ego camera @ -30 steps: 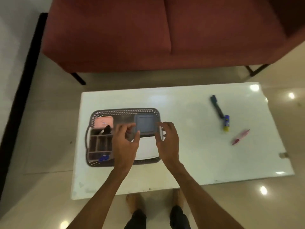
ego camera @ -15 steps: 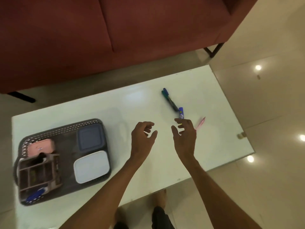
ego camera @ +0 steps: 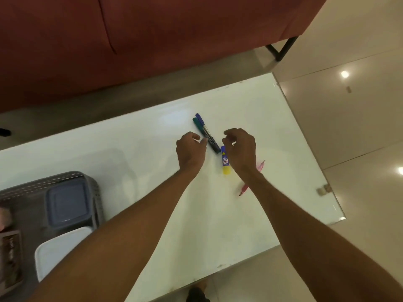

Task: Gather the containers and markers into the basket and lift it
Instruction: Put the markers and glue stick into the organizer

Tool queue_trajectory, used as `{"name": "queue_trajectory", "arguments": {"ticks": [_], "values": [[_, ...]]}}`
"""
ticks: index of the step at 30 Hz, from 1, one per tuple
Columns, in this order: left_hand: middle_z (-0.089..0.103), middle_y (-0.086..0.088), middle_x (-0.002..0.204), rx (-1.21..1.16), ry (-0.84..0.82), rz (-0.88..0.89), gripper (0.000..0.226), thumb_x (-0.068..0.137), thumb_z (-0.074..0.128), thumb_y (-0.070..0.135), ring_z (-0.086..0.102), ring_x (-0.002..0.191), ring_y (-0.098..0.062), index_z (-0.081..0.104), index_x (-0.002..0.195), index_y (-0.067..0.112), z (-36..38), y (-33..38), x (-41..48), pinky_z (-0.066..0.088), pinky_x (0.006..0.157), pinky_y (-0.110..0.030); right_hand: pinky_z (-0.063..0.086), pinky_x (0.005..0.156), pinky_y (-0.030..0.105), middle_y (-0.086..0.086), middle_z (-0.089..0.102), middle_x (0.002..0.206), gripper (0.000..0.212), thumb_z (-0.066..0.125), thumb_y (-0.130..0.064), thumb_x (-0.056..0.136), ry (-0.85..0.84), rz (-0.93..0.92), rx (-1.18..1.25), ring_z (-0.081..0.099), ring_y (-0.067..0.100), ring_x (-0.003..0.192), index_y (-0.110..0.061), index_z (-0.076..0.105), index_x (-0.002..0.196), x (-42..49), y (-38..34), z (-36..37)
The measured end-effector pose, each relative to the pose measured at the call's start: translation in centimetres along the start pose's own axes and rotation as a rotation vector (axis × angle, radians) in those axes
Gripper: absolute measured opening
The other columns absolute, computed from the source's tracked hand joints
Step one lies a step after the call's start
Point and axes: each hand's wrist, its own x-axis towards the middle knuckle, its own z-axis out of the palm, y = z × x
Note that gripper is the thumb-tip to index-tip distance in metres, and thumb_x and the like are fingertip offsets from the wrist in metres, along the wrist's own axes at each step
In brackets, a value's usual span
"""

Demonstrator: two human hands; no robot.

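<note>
Two dark markers (ego camera: 206,132), one blue and one green, lie side by side on the white table (ego camera: 152,138). A blue and yellow glue stick (ego camera: 225,160) lies just below them, and a pink pen (ego camera: 250,179) is partly hidden under my right wrist. My left hand (ego camera: 190,150) hovers just left of the markers with loosely curled fingers and holds nothing. My right hand (ego camera: 241,149) hovers over the glue stick, fingers curled, also holding nothing. The grey basket (ego camera: 87,179) sits at the lower left with a blue-lidded container (ego camera: 67,203) and a white-lidded container (ego camera: 58,247) inside.
A red sofa (ego camera: 152,40) stands beyond the table's far edge, with a black leg (ego camera: 281,49) at the right. The table's right edge (ego camera: 305,149) drops to a glossy tiled floor. An organiser tray (ego camera: 11,258) sits in the basket at the left border.
Both hands left the basket and moved right across the table to the markers and glue stick. The view swung right, so the basket now sits at the lower left.
</note>
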Motion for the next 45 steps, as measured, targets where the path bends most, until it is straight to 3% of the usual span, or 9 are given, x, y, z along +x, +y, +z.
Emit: {"name": "queue_trajectory", "arguments": {"ticks": [2, 6, 14, 20, 26, 30, 34, 39, 45], "values": [[0.068, -0.004, 0.102, 0.036, 0.039, -0.054, 0.030, 0.086, 0.070, 0.038, 0.059, 0.100, -0.023, 0.066, 0.099, 0.011, 1.3, 0.4, 1.5, 0.042, 0.076, -0.030, 0.052, 0.081, 0.036, 0.004, 0.072, 0.092, 0.019, 0.065, -0.010, 0.084, -0.075, 0.015, -0.055, 0.065, 0.020, 0.084, -0.011, 0.072, 0.102, 2.0, 0.3, 0.9], [0.067, -0.004, 0.099, 0.065, 0.088, -0.097, 0.036, 0.078, 0.077, 0.041, 0.061, 0.093, -0.026, 0.065, 0.094, 0.012, 2.5, 0.6, 3.3, 0.050, 0.076, -0.037, 0.049, 0.073, 0.030, 0.005, 0.072, 0.093, 0.020, 0.071, -0.015, 0.081, -0.191, 0.043, -0.162, 0.065, 0.021, 0.086, -0.009, 0.073, 0.099, 4.0, 0.4, 2.6], [0.073, -0.005, 0.093, 0.059, 0.117, -0.193, 0.022, 0.071, 0.080, 0.017, 0.070, 0.085, -0.027, 0.072, 0.090, 0.011, 1.5, 0.1, 3.1, 0.058, 0.073, -0.035, 0.046, 0.071, 0.032, 0.007, 0.068, 0.093, 0.013, 0.066, -0.005, 0.080, -0.251, 0.026, -0.304, 0.057, 0.021, 0.085, -0.006, 0.070, 0.092, 4.2, -1.4, 3.9], [0.073, -0.003, 0.086, -0.053, 0.113, -0.207, 0.023, 0.067, 0.082, 0.021, 0.068, 0.085, -0.024, 0.070, 0.084, 0.010, -1.7, -0.3, 0.7, 0.055, 0.079, -0.035, 0.052, 0.076, 0.033, 0.006, 0.073, 0.088, 0.014, 0.072, -0.008, 0.072, -0.224, 0.062, -0.221, 0.065, 0.024, 0.082, -0.008, 0.073, 0.086, 2.9, -2.8, 4.1], [0.069, 0.009, 0.066, -0.280, 0.155, -0.184, 0.028, 0.065, 0.076, 0.016, 0.069, 0.075, -0.017, 0.066, 0.091, 0.020, -10.0, -4.1, -4.3, 0.057, 0.078, -0.041, 0.056, 0.076, 0.046, -0.003, 0.070, 0.076, 0.015, 0.076, -0.010, 0.072, -0.246, 0.061, -0.029, 0.067, 0.022, 0.067, -0.015, 0.066, 0.081, -2.8, -9.1, 5.2], [0.072, 0.004, 0.071, -0.365, 0.278, -0.133, 0.017, 0.073, 0.075, 0.006, 0.065, 0.061, -0.005, 0.073, 0.089, 0.011, -17.4, -7.3, -8.4, 0.055, 0.063, -0.021, 0.059, 0.064, 0.040, -0.005, 0.070, 0.076, 0.016, 0.073, -0.005, 0.074, -0.357, -0.024, 0.161, 0.067, 0.015, 0.063, -0.016, 0.067, 0.085, -8.5, -15.0, 7.2], [0.072, 0.005, 0.077, -0.408, 0.390, -0.126, 0.013, 0.078, 0.077, 0.008, 0.067, 0.067, -0.005, 0.072, 0.089, 0.014, -24.9, -10.2, -11.8, 0.054, 0.064, -0.014, 0.056, 0.054, 0.023, -0.007, 0.069, 0.077, 0.025, 0.071, 0.001, 0.080, -0.464, -0.091, 0.260, 0.064, 0.011, 0.062, -0.014, 0.069, 0.100, -13.6, -21.4, 10.2], [0.073, 0.008, 0.076, -0.488, 0.515, -0.117, 0.015, 0.079, 0.078, 0.008, 0.069, 0.068, -0.003, 0.073, 0.091, 0.012, -34.1, -13.6, -14.4, 0.054, 0.063, -0.014, 0.056, 0.063, 0.018, -0.006, 0.071, 0.085, 0.033, 0.074, 0.001, 0.077, -0.584, -0.177, 0.304, 0.066, 0.008, 0.074, -0.015, 0.071, 0.105, -19.3, -28.7, 14.0], [0.075, 0.012, 0.089, -0.464, 0.661, -0.099, 0.024, 0.082, 0.077, 0.014, 0.071, 0.082, -0.001, 0.073, 0.106, 0.016, -44.1, -19.8, -16.2, 0.056, 0.073, -0.015, 0.057, 0.071, 0.024, -0.004, 0.072, 0.082, 0.026, 0.076, 0.002, 0.077, -0.736, -0.202, 0.322, 0.070, 0.012, 0.076, -0.016, 0.066, 0.092, -26.1, -36.2, 18.9]]}}
